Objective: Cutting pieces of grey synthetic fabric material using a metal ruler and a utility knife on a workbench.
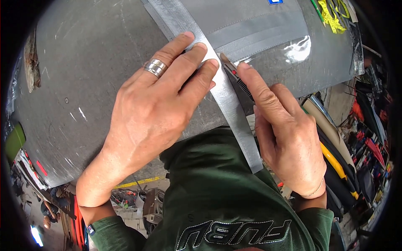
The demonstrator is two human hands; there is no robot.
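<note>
A long metal ruler lies slantwise across the grey worktop, its near end reaching over the edge. My left hand, with a wide ring, presses its outstretched fingertips onto the ruler. In my right hand is a utility knife, the index finger along its top. The knife lies close along the ruler's right side, blade tip toward the grey stitched material. This grey stitched piece has a shiny clear plastic sheet along its near side. Whether the blade touches it I cannot tell.
The scuffed grey worktop curves toward my body. A yellow tape measure lies at its far right. On the right below stand rolls of material and a cluttered pile. Another person is at the lower left.
</note>
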